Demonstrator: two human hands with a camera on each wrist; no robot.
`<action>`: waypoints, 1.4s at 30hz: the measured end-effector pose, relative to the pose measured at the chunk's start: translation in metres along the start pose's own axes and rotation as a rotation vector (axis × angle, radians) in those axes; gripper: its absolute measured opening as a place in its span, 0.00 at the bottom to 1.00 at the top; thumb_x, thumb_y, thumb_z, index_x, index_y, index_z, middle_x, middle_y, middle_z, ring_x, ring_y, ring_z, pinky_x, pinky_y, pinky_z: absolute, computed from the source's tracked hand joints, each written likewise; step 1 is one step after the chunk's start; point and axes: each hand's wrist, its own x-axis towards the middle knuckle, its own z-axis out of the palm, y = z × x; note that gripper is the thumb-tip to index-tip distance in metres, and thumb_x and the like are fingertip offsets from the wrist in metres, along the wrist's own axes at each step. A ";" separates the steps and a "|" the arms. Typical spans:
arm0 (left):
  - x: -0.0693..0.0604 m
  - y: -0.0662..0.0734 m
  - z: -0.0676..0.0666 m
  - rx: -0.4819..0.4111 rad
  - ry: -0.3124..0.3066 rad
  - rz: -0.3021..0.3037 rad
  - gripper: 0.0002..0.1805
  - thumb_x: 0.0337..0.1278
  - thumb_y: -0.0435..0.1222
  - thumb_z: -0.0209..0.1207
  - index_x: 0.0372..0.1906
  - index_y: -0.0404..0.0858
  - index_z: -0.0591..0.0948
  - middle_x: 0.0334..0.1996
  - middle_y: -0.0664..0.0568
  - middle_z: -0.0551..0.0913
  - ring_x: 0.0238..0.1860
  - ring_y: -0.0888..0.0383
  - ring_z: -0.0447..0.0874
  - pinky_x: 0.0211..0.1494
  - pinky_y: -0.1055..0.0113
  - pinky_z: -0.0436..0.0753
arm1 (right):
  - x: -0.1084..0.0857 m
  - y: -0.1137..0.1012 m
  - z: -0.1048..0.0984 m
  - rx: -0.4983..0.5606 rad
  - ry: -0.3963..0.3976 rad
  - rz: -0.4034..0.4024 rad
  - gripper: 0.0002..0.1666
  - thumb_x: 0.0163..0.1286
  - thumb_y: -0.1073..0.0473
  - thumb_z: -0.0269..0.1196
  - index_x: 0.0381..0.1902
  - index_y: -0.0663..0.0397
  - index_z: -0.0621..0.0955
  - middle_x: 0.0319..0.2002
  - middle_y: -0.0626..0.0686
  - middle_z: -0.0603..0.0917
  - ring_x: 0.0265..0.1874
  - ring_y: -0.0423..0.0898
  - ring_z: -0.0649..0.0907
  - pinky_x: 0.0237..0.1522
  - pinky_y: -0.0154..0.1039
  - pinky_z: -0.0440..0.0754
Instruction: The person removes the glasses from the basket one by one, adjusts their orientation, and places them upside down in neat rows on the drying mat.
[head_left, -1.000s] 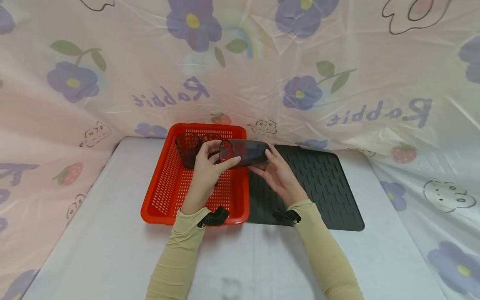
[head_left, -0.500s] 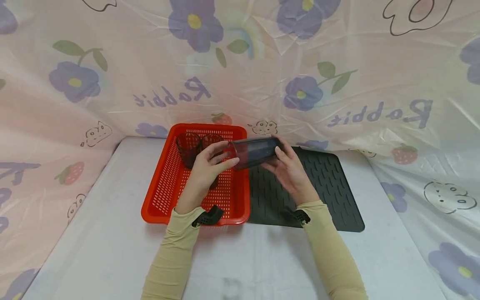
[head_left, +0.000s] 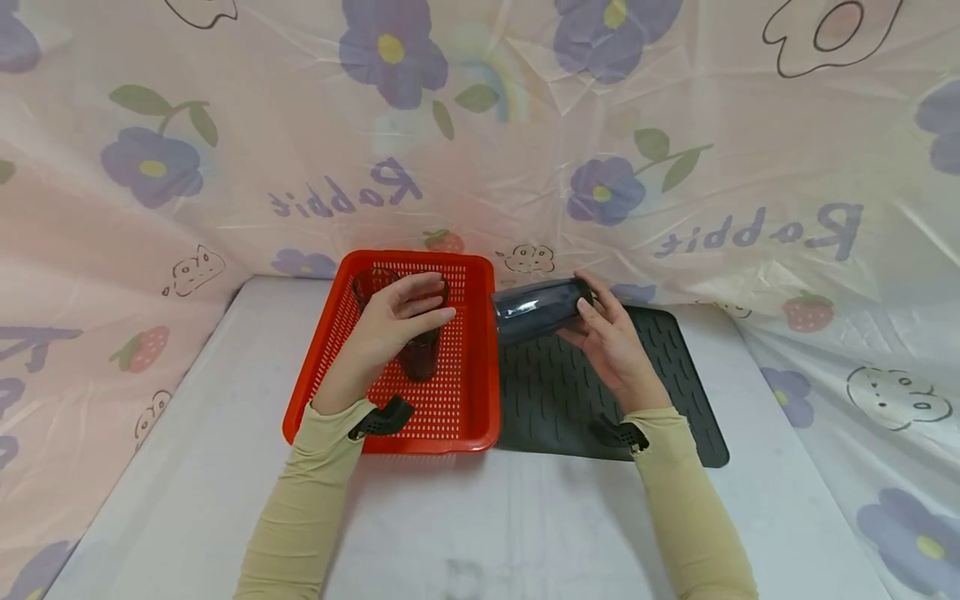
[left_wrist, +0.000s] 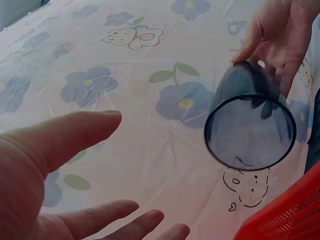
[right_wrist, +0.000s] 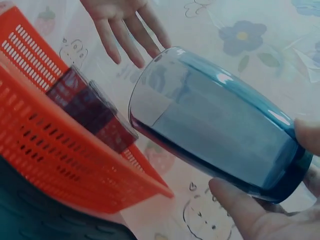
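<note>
A bluish clear glass [head_left: 538, 310] lies tilted on its side in the air above the dark mat [head_left: 555, 400], its mouth facing left. The right hand [head_left: 611, 342] grips it round the base; in the right wrist view the fingers [right_wrist: 240, 205] hold the thick end of the glass [right_wrist: 215, 125]. Over the red basket [head_left: 491, 367] hovers the left hand [head_left: 386, 333], fingers spread and touching nothing. In the left wrist view the glass mouth [left_wrist: 250, 132] stands apart from the left hand [left_wrist: 65, 165].
Dark glasses [head_left: 420, 358] are in the red basket, partly hidden by the left hand. The ribbed mat lies against the basket's right side on a white table [head_left: 480, 525]. A patterned sheet [head_left: 487, 167] rises behind and at both sides.
The left hand has let go of the glass and moved left. The right hand has carried the glass rightward, from over the basket to over the mat.
</note>
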 end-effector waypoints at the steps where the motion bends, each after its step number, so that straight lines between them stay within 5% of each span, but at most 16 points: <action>1: 0.000 0.000 -0.002 -0.003 -0.004 -0.005 0.32 0.57 0.40 0.66 0.67 0.42 0.69 0.62 0.51 0.72 0.63 0.52 0.70 0.63 0.58 0.71 | -0.001 0.000 -0.002 -0.011 0.006 -0.002 0.31 0.74 0.62 0.53 0.73 0.49 0.61 0.55 0.55 0.72 0.45 0.47 0.82 0.48 0.46 0.79; 9: -0.001 -0.001 -0.020 -0.031 -0.027 -0.008 0.30 0.64 0.39 0.59 0.69 0.37 0.65 0.64 0.43 0.68 0.60 0.51 0.70 0.64 0.53 0.70 | -0.009 -0.008 -0.021 -0.058 0.060 0.009 0.32 0.74 0.63 0.53 0.74 0.50 0.59 0.56 0.55 0.71 0.45 0.46 0.82 0.48 0.44 0.80; 31: 0.010 0.004 -0.056 -0.022 -0.025 -0.153 0.34 0.70 0.53 0.47 0.70 0.35 0.61 0.66 0.41 0.64 0.67 0.42 0.62 0.68 0.51 0.63 | -0.032 -0.024 -0.069 -0.096 0.155 -0.027 0.32 0.73 0.66 0.53 0.73 0.52 0.62 0.56 0.55 0.67 0.47 0.44 0.81 0.45 0.40 0.82; 42: 0.016 -0.010 -0.066 0.042 -0.052 -0.238 0.38 0.69 0.51 0.50 0.72 0.31 0.55 0.69 0.37 0.59 0.68 0.41 0.59 0.69 0.49 0.60 | -0.042 -0.034 -0.086 -0.269 0.212 -0.090 0.34 0.70 0.69 0.56 0.72 0.48 0.63 0.59 0.51 0.65 0.47 0.40 0.79 0.41 0.31 0.82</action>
